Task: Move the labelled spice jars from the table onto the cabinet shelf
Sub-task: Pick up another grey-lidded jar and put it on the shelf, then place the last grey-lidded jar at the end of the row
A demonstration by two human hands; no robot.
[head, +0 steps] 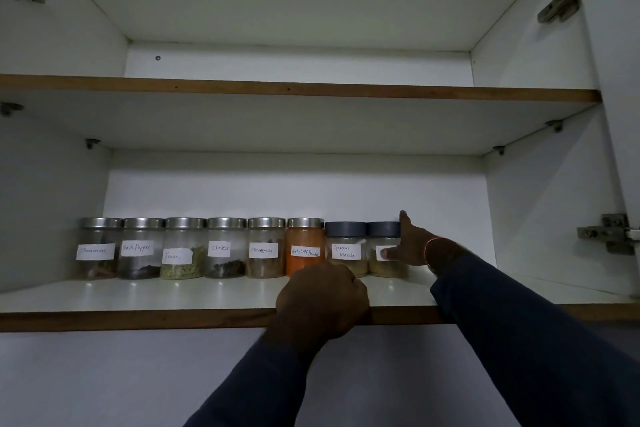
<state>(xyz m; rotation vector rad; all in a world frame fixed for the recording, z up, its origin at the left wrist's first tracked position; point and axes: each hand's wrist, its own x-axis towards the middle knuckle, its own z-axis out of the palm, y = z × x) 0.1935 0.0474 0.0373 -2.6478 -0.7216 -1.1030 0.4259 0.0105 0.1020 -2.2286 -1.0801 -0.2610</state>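
Spice jars [221,248]: apparently glass, light, smooth, breakable; hold mid-body. Right hand [412,250] clasps end jar [384,269]; left hand [322,298] clenched, empty.

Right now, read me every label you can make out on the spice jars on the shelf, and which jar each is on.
"Black Pepper": second steel-lidded glass jar from the left.
"Fennel": third jar, green seeds.
"Cloves": fourth jar.
"Cinnamon": fifth jar.
"Red chilli Powder": orange-filled jar.
"Garam Masala": first grey-lidded jar.
Too blurred: label on the leftmost steel-lidded jar.
Hidden: label on the last grey-lidded jar, under the thumb of the right hand.
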